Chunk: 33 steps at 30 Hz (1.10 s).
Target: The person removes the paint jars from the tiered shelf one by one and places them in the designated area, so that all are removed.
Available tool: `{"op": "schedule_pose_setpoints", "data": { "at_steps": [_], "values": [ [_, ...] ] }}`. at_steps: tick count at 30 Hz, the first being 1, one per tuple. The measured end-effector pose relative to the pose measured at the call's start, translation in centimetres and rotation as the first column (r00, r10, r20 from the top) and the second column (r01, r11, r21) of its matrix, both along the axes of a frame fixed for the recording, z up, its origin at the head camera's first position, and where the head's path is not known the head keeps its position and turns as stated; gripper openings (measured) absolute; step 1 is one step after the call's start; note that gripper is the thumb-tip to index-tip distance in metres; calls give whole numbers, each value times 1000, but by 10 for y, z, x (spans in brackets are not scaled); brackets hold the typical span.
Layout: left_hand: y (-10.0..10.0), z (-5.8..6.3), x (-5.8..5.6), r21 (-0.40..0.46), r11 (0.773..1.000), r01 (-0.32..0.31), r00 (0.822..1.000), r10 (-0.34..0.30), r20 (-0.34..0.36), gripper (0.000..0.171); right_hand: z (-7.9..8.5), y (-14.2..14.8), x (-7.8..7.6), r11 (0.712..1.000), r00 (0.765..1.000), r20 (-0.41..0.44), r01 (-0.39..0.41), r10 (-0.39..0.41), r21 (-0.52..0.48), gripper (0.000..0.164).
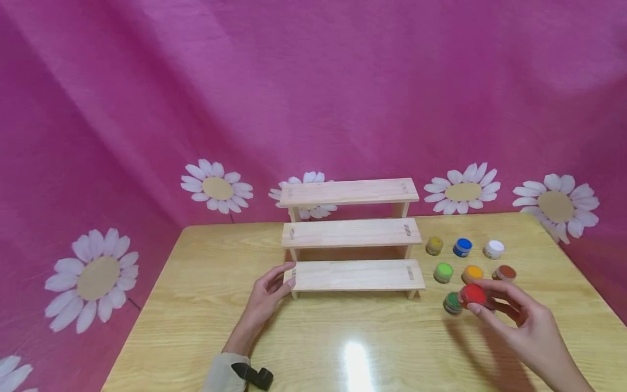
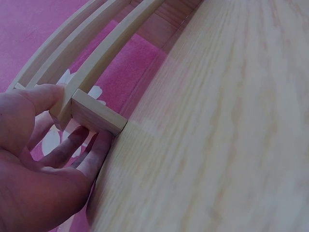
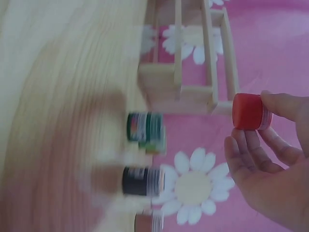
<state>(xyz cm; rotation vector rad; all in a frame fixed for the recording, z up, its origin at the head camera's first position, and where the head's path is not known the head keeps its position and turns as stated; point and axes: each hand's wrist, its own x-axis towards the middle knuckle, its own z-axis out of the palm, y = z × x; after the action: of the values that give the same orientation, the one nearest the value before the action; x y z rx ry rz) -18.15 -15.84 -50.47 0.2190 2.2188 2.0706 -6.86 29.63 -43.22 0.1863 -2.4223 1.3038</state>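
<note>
A three-step wooden shelf rack (image 1: pixel 352 276) stands on the table. My left hand (image 1: pixel 266 294) grips the left end of its lowest step. In the left wrist view, the thumb lies on the step's end (image 2: pixel 67 99), with fingers by the upright under it. My right hand (image 1: pixel 529 321) pinches a small red paint jar (image 1: pixel 473 294) between thumb and fingers. It is raised off the table, as the right wrist view shows the red jar (image 3: pixel 248 112) apart from the others. Beneath it in the head view is a dark green jar (image 1: pixel 453 304), partly covered.
Right of the rack are more paint jars: ochre (image 1: pixel 434 246), blue (image 1: pixel 462 247), white (image 1: pixel 493 249), light green (image 1: pixel 443 273), orange (image 1: pixel 472 274) and brown (image 1: pixel 504 273). A black jar (image 3: pixel 142 181) shows in the right wrist view. Behind the table (image 1: pixel 313 343) hangs a pink flowered cloth (image 1: pixel 313 81).
</note>
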Motion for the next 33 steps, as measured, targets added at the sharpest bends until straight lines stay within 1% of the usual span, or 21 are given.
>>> {"op": "schedule_pose_setpoints", "data": {
  "at_steps": [7, 9, 12, 14, 16, 19, 21, 22, 24, 28, 33],
  "values": [
    [1, 0, -2, -4, 1000, 20, 1000, -21, -21, 41, -10, 29, 6, 995, 994, 48, 101, -100, -21, 41],
    [1, 0, -2, -3, 1000, 17, 1000, -17, -23, 40, -13, 35, 6, 992, 992, 59, 117, -115, -38, 42],
    [0, 0, -1, -5, 1000, 5, 1000, -5, -17, 39, -20, 46, 5, 992, 990, 72, 121, -118, -42, 42],
    [-1, 0, -1, -7, 1000, 3, 1000, -3, -12, 39, -24, 52, 4, 991, 987, 99, 129, -124, -44, 43],
    [-1, -1, 0, -6, 1000, 8, 1000, -8, -12, 40, -30, 59, 4, 987, 980, 139, 152, -144, -45, 42],
    [0, -2, 1, 3, 1000, 14, 1000, -14, -11, 40, -37, 69, 3, 978, 959, 214, 203, -187, -54, 42],
    [0, -2, 1, 4, 1000, 12, 1000, -12, -9, 40, -42, 75, 2, 973, 946, 248, 224, -206, -46, 41],
    [0, -3, 1, 4, 1000, 10, 1000, -10, -9, 40, -44, 78, 1, 973, 943, 260, 228, -208, -46, 41],
    [0, -3, 1, -1, 1000, 5, 1000, -5, -10, 40, -49, 84, 0, 974, 943, 261, 224, -205, -43, 41],
    [1, -2, 1, -1, 1000, 8, 1000, -8, -15, 40, -59, 93, -3, 979, 953, 244, 196, -179, -48, 39],
    [0, 0, 2, -2, 1000, -1, 1000, 1, -8, 40, -68, 101, -5, 987, 964, 214, 162, -158, -3, 37]
  ]
}}
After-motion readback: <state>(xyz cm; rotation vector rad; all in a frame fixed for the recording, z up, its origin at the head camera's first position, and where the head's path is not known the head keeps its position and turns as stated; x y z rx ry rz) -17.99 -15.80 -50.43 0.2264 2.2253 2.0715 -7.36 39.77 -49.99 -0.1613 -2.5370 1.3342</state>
